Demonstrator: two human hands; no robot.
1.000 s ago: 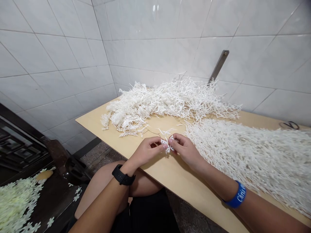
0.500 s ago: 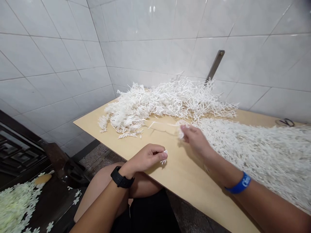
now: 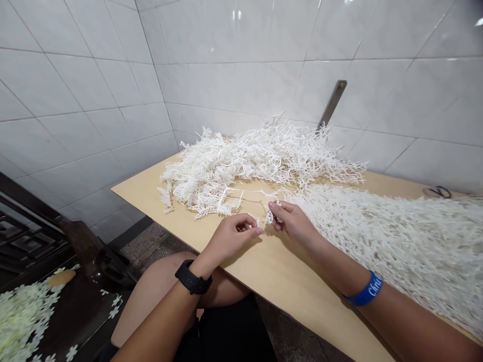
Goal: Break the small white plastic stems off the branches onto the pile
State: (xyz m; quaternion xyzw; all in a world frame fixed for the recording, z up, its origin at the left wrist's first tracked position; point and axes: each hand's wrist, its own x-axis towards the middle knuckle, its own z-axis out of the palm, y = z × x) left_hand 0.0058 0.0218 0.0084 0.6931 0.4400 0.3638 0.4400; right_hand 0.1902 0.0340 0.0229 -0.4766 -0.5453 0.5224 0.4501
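A lacy white piece [image 3: 269, 217] is pinched between the thumb and bent fingers of my right hand [image 3: 293, 220], closed down on it so that much of it is hidden. Just beside it, the thumb and forefinger of my left hand [image 3: 231, 237] curl nearly together around a small white bit [image 3: 257, 221], mostly covered. Only a narrow gap separates my two sets of fingertips.

Under and in front of them the pale board [image 3: 290, 274] lies bare, a strip running down to the front edge, which slants beneath my left wrist with its black watch [image 3: 193, 277]. That edge leaves my left hand little board on the near side. Beyond my fingers a thin white strand [image 3: 247, 190] bridges a small bare patch, and past it a tangled white heap [image 3: 260, 156] reaches back to the tiled wall [image 3: 241, 85]. To my right, a broad white spread [image 3: 396, 236] closes off that side, near my forearm and its blue wristband [image 3: 366, 292]. A bare corner remains at the board's far left.
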